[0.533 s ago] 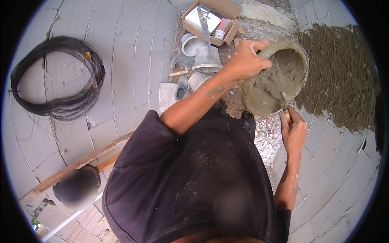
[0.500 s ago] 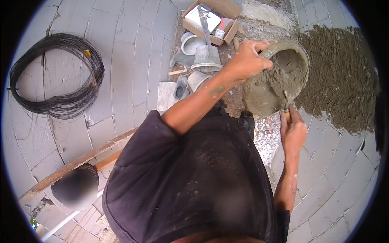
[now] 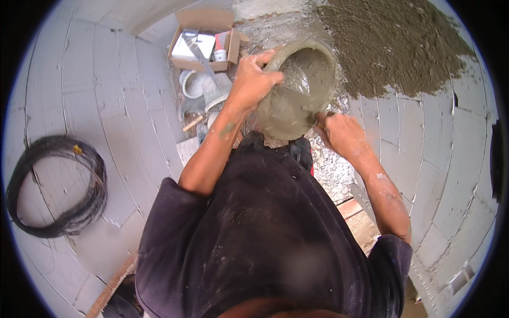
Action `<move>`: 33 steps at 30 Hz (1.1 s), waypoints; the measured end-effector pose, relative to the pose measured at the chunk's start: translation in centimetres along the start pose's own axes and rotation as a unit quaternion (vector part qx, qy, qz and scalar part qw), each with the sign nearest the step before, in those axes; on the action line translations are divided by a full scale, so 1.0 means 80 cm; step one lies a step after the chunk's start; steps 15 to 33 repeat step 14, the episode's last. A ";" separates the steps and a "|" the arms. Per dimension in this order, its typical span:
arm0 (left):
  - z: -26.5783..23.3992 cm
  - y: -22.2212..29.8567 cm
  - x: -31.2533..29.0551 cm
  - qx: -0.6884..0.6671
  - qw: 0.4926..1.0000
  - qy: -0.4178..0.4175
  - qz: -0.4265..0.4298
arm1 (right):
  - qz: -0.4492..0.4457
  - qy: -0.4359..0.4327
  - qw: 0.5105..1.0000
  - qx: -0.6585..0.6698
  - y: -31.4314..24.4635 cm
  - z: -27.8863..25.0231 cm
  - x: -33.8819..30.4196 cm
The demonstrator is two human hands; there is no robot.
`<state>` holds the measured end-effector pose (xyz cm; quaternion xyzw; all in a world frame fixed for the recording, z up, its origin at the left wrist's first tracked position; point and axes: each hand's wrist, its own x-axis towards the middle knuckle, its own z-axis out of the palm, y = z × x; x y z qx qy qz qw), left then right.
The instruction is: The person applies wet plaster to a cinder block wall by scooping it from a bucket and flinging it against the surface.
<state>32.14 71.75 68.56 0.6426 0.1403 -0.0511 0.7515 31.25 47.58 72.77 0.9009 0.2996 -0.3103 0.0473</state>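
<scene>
My left hand (image 3: 255,79) is closed on the left rim of a mortar-caked bucket (image 3: 333,66). The bucket is tilted toward me, its mouth facing up and right. Wet grey mortar (image 3: 288,112) lies inside it, with a shiny smoothed patch. At the bucket's lower right edge my right hand (image 3: 342,133) is closed round the handle of a trowel. The mortar and my fingers hide most of the tool.
Fresh mortar (image 3: 392,45) coats the block wall at upper right. Beyond my left arm stand a cardboard box (image 3: 177,50) with mixed items and several dirty buckets (image 3: 218,91). A black wire coil (image 3: 55,233) hangs or lies at left. Pale rubble (image 3: 334,177) lies below the bucket.
The view has swung, so most things sit further left. My right hand has moved closer to the bucket, and the trowel handle that showed before is now covered by the fingers.
</scene>
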 end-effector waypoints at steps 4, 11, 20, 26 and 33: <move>0.005 0.025 -0.010 -0.092 0.996 -0.015 0.000 | 0.068 0.149 0.985 0.063 0.034 -0.022 -0.013; 0.005 0.027 0.000 -0.056 0.998 -0.003 0.041 | 0.007 0.074 0.940 0.332 0.024 0.052 0.013; -0.013 0.020 0.001 -0.080 0.996 -0.022 -0.009 | 0.012 -0.015 0.859 0.512 -0.015 0.065 0.032; -0.013 0.020 0.001 -0.080 0.996 -0.022 -0.009 | 0.012 -0.015 0.859 0.512 -0.015 0.065 0.032; -0.013 0.020 0.001 -0.080 0.996 -0.022 -0.009 | 0.012 -0.015 0.859 0.512 -0.015 0.065 0.032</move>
